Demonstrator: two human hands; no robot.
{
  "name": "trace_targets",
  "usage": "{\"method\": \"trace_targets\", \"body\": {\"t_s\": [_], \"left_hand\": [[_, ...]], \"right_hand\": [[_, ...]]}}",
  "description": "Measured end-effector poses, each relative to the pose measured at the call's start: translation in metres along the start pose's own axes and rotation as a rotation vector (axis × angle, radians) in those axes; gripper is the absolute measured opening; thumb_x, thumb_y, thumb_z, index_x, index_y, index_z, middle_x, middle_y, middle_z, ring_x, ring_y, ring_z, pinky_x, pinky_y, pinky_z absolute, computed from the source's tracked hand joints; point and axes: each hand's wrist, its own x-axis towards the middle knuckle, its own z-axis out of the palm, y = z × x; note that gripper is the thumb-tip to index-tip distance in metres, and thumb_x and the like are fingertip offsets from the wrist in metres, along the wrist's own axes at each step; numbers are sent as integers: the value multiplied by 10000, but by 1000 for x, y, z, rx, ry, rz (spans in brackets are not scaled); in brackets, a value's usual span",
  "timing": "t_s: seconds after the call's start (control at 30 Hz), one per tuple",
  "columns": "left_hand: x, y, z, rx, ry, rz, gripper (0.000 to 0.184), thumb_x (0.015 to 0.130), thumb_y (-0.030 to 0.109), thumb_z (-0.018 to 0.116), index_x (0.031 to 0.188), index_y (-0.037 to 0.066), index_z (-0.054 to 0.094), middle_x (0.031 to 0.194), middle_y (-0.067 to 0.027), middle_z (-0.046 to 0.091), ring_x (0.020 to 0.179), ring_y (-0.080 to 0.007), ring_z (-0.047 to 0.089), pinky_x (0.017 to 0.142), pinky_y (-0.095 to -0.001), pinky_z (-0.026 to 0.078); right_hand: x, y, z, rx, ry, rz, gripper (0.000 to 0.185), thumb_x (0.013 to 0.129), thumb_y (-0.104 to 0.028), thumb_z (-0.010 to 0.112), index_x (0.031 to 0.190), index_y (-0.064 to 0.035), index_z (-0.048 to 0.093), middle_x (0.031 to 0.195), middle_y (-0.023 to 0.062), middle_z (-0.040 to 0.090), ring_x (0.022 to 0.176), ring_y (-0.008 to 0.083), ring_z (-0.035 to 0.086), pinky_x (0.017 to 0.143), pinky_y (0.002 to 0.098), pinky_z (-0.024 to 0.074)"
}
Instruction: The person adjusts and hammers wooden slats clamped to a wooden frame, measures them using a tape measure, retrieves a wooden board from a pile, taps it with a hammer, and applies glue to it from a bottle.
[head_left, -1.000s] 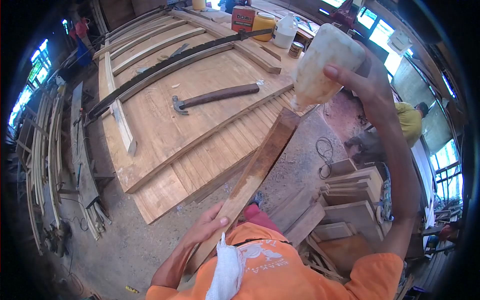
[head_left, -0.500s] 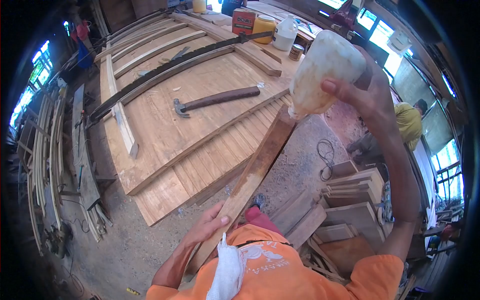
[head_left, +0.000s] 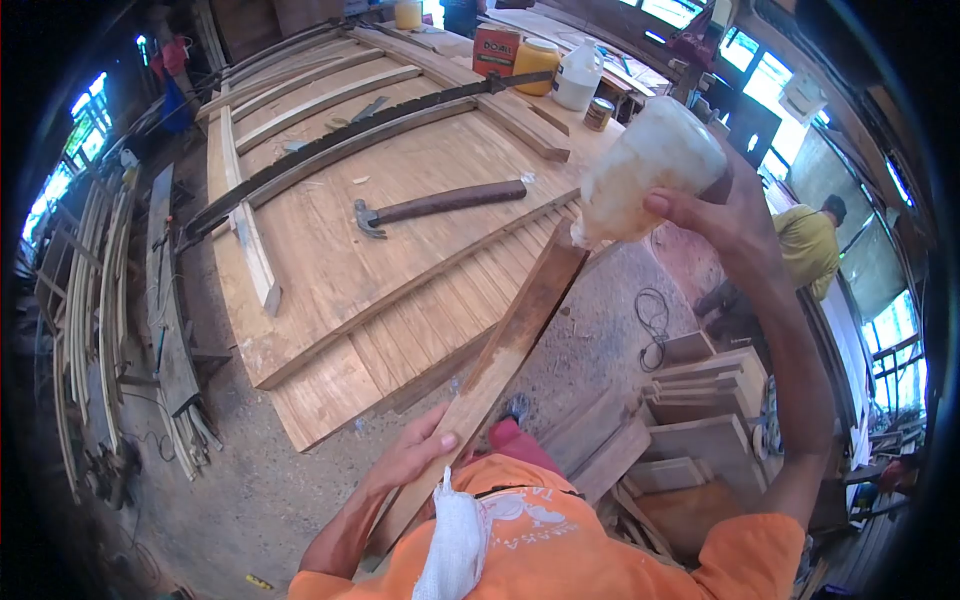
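My left hand [head_left: 418,452] is wrapped round the lower part of a long wooden piece [head_left: 505,345], which slants up and away from my body. The upper part of this piece is darker than the rest. In my right hand [head_left: 715,205] is a whitish, stained plastic bottle [head_left: 650,170], tilted with its mouth down at the upper end of the wood. Whether the mouth touches the wood is hard to tell. A hammer [head_left: 440,203] lies on the wooden panel [head_left: 330,250] beyond.
A long dark saw-like bar [head_left: 340,150] crosses the panel. Behind stand a red box [head_left: 495,50], a yellow jar [head_left: 536,65], a white jug [head_left: 578,75] and a can [head_left: 598,113]. Wood pieces [head_left: 705,385] stand at right, near a person in yellow [head_left: 808,245]. Long strips [head_left: 100,310] lie left.
The bottle in my right hand has tilted further, its mouth shifting slightly left and down to the wood's upper end. My left hand keeps its hold on the wood.
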Motion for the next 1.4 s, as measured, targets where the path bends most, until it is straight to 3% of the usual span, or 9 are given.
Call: {"method": "trace_targets", "body": {"t_s": [0.03,0.1,0.43,0.5,1.1,1.4], "left_hand": [[-1,-1,-2,0,2,0,765,958,551,701,1474,14,525,1023,-63,664,842,-127,641,704,-292,523],[-2,-3,-7,27,-34,-3,656,1006,345,659,1554,39,466,1127,-59,673,1006,-135,630,873,-304,519],[4,-12,-11,-14,-81,-28,620,1010,321,659,1524,22,482,1170,-59,667,1067,-142,616,948,-313,493],[5,-9,-3,15,-26,39,716,993,505,680,1469,-1,506,1015,-75,651,841,-150,638,700,-308,531],[6,-10,1,2,-5,32,720,975,513,698,1457,9,518,983,-69,639,812,-149,622,674,-316,521],[6,-7,2,10,-7,40,703,979,483,689,1465,8,512,987,-74,641,822,-152,630,672,-319,526]], "right_hand": [[-1,3,-5,-14,5,51,743,825,-295,920,1388,41,570,1216,167,714,1131,244,717,1034,375,573],[-2,5,-8,-27,10,103,736,829,-286,917,1389,41,570,1209,160,717,1121,238,719,1034,370,569],[-3,-1,-12,-33,32,-3,629,845,-256,910,1330,20,620,1154,113,734,1071,187,718,976,340,564],[-4,1,-12,-12,34,-18,607,850,-250,907,1319,15,627,1147,107,736,1066,181,717,975,338,563],[0,-5,-16,-34,63,-56,571,872,-212,883,1328,16,625,1141,106,750,1036,171,735,942,323,583],[1,1,-19,-38,73,-78,597,876,-267,880,1331,23,626,1128,123,749,1039,190,741,953,327,580]]}}
